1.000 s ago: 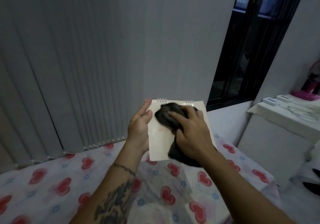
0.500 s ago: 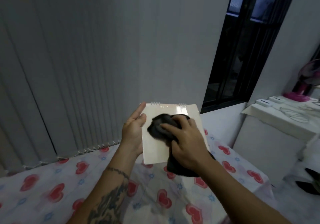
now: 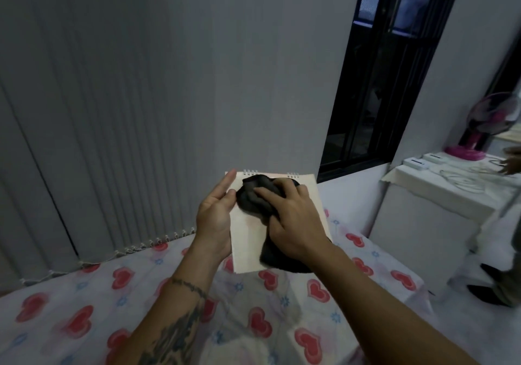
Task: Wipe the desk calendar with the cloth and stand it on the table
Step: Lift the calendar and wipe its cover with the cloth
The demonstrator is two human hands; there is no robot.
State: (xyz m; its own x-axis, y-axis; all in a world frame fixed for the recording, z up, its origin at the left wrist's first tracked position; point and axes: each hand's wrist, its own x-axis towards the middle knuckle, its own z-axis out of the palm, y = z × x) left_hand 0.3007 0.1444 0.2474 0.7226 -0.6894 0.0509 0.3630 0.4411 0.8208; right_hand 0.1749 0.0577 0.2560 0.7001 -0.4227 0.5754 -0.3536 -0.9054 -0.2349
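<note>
I hold a cream spiral-bound desk calendar (image 3: 248,240) up in the air above the table, its wire binding at the top. My left hand (image 3: 215,218) grips its left edge, thumb on the front. My right hand (image 3: 293,223) presses a bunched dark cloth (image 3: 253,198) against the upper part of the calendar's face; the cloth's tail hangs below my palm at the lower right. The calendar's right half is mostly hidden by my right hand and the cloth.
Below lies a table under a white cover with red hearts (image 3: 84,316). Grey vertical blinds (image 3: 98,139) hang behind it. A dark window (image 3: 394,68) is at the right. A white side unit (image 3: 439,195) carries cables, small white boxes and a pink fan (image 3: 485,127).
The cloth under my right hand went from the calendar's upper part down to its middle and back up to the top edge. My left hand kept its hold.
</note>
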